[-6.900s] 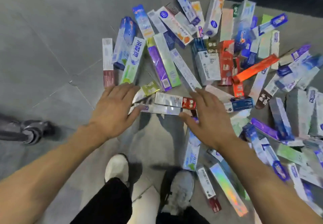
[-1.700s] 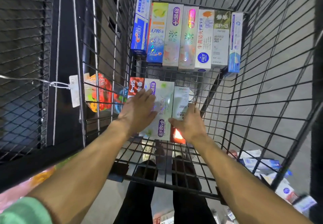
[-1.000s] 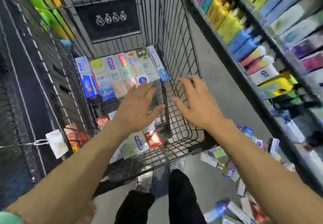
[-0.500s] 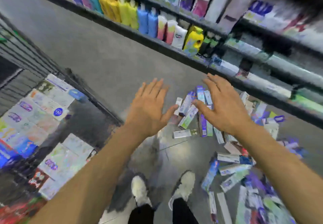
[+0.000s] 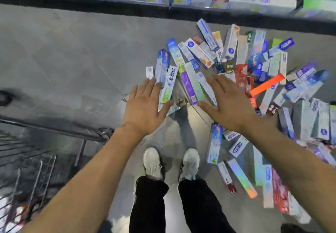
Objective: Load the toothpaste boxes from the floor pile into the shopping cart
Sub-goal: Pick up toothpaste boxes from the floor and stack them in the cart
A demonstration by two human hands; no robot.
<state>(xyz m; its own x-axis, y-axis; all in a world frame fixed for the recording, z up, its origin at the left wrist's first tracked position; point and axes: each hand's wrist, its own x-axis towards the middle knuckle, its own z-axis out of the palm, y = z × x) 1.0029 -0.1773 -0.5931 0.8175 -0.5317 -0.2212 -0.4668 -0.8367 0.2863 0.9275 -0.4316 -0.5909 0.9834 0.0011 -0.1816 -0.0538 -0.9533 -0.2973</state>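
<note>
- Head view: both arms stretched forward and down over the floor pile of toothpaste boxes, scattered flat across grey tiles in front of a shelf of bottles.
- Left hand flat, palm down, fingers spread and slightly fanned, holding nothing; poised above the near-left edge of the pile, just short of a white-and-green box.
- Right hand likewise wide open and empty, palm down over the middle of the pile, with a purple box showing in the gap between the two hands.
- Hands kept apart at roughly a box-length, probably so as to close in on several long boxes from both ends and lift them as one bundle.
- Boxes lying every which way, some overlapping, so likely needing a squeeze inward to line up before a clean lift.
- Shopping cart at lower left, only its dark wire frame and wheel visible, close beside the white shoes; placed near enough for a short turn from pile to basket.
- Most of the pile still on the floor; loading seemingly far from finished.
</note>
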